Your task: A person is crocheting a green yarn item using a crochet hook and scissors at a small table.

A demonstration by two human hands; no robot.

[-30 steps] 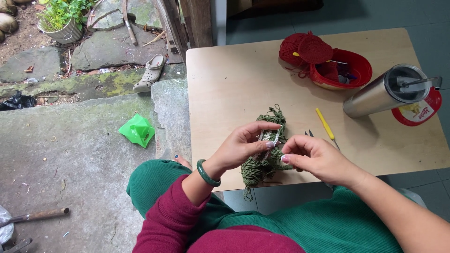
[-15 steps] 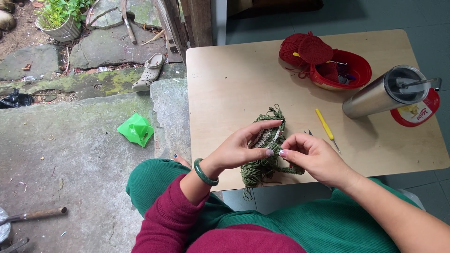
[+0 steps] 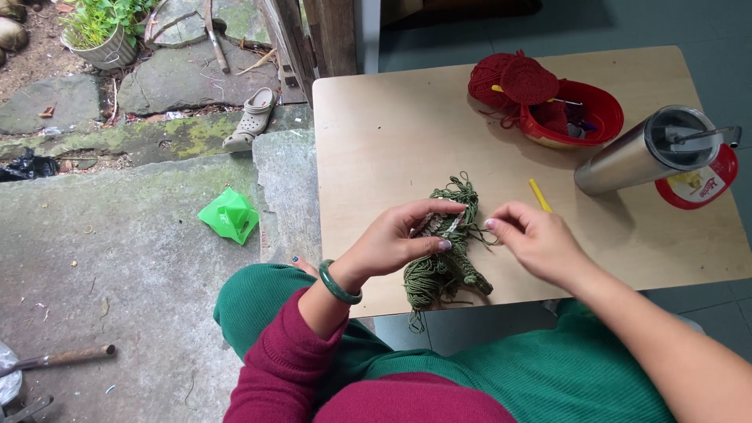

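At the table's (image 3: 376,125) near edge, your left hand (image 3: 399,239) pinches the green yarn (image 3: 442,270) steady, so your right hand (image 3: 533,239), at 3 o'clock, fingers nipped narrow, can pull its strand taut.

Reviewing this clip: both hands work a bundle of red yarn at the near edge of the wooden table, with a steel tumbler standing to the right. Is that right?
Not quite. In the head view the yarn bundle under the left hand and right hand is green; the red yarn sits at the red bowl farther back. The wooden table and steel tumbler are as you say.
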